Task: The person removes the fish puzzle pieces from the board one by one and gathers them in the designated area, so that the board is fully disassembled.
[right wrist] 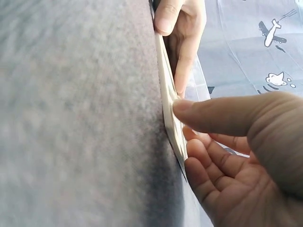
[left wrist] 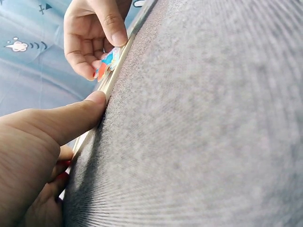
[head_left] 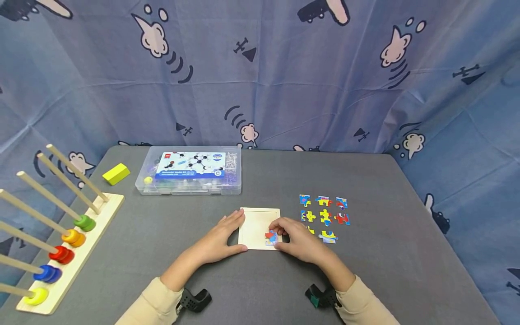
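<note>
A pale wooden puzzle tray (head_left: 255,225) with a raised rim lies flat on the grey table. My left hand (head_left: 219,237) holds its left side, the thumb at the near corner and the fingers at the far corner. At the tray's near right corner is a red and blue jigsaw piece (head_left: 271,239). My right hand (head_left: 298,239) pinches this piece between thumb and fingers; in the left wrist view the piece (left wrist: 111,58) shows just above the rim. The right wrist view shows the right thumb (right wrist: 189,111) over the tray edge (right wrist: 165,90), with the piece hidden.
Several loose jigsaw pieces (head_left: 325,217) lie in rows right of the tray, one partly covered by the right hand. Behind stands a clear plastic molecular model kit box (head_left: 191,185). A yellow block (head_left: 116,174) and a wooden peg stand (head_left: 87,246) with coloured rings are at left.
</note>
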Tool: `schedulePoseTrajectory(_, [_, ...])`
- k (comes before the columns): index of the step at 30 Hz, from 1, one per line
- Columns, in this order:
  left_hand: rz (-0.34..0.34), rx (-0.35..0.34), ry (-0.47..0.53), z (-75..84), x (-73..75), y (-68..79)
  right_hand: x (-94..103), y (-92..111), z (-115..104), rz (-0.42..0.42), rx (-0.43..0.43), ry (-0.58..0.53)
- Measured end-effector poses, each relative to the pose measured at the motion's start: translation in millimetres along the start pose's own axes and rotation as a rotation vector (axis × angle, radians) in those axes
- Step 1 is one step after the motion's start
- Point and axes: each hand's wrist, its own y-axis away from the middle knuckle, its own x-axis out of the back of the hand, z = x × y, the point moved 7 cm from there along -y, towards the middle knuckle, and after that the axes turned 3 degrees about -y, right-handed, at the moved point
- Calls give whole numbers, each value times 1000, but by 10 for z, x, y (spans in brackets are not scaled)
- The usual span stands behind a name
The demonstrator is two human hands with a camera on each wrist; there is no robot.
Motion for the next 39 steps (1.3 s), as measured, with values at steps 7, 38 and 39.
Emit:
schedulePoseTrajectory(7, [-1,-13,2,-10,-22,-8,127,81,38,9,-4,21])
schedulePoseTrajectory(38, [-6,-15,1,-5,-2,-2,1087,1050,1085,157,-162,-12])
schedulePoseTrajectory(39, [-8,-15,0,-3,-4,-1,1081,1058,1097,157,-164,-12])
